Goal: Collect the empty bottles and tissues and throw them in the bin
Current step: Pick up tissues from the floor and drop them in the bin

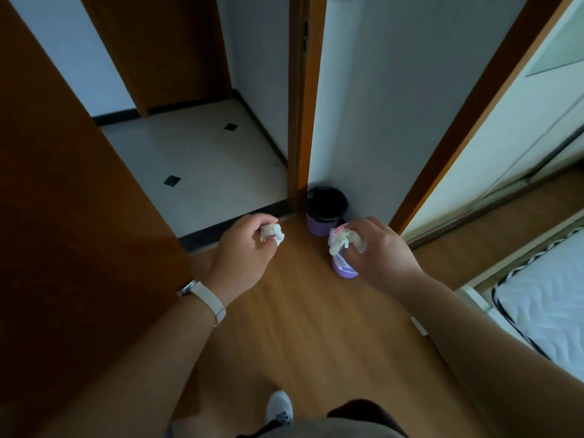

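Now the left hand (pixel 245 248) pinches a crumpled white tissue (pixel 272 233); the right hand (pixel 384 252) clasps another white tissue wad (pixel 344 240) against a purple plastic bottle (pixel 343 267). Carry both toward twelve o'clock, over the black-lined purple bin (pixel 327 210), before loosening either grip.

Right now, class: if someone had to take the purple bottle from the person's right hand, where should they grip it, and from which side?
Probably the bottle's bare lower body, coming from below. The right hand and a crumpled tissue cover its top, while the rounded lower end hangs free beneath the fingers.
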Tool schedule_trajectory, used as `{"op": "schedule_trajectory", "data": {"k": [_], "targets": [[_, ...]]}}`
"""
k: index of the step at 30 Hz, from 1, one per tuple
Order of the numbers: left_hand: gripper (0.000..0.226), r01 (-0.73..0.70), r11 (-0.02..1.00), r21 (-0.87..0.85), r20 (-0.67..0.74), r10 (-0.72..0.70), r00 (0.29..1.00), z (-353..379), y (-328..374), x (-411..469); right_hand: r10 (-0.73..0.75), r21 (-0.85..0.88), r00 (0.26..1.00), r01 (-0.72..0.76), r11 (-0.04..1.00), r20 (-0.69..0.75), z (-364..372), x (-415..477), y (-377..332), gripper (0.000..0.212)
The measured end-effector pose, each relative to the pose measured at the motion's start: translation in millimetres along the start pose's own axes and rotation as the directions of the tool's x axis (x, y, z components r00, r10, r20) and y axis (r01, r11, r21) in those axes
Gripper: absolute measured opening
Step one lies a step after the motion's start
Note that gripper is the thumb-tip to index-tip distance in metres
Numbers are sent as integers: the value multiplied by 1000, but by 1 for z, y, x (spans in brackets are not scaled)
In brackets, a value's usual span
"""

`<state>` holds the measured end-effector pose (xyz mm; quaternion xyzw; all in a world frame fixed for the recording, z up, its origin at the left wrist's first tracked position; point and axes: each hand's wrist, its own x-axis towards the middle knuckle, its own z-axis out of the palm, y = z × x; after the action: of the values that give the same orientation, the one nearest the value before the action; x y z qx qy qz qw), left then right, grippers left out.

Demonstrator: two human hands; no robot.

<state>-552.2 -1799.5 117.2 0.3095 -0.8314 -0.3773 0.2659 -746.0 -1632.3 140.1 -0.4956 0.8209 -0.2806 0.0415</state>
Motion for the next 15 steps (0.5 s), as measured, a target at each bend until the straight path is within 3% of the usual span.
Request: {"op": "schedule_trajectory", "data": {"k": [6,15], "targets": [[29,-48,999,15,28,47,998,-8,-30,55,3,-9,1000,-3,1000,15,24,53,1,21],[27,-15,994,111,68,7,998,-8,-77,160,-43,93,999,46,995,-31,79,156,32,15]]}}
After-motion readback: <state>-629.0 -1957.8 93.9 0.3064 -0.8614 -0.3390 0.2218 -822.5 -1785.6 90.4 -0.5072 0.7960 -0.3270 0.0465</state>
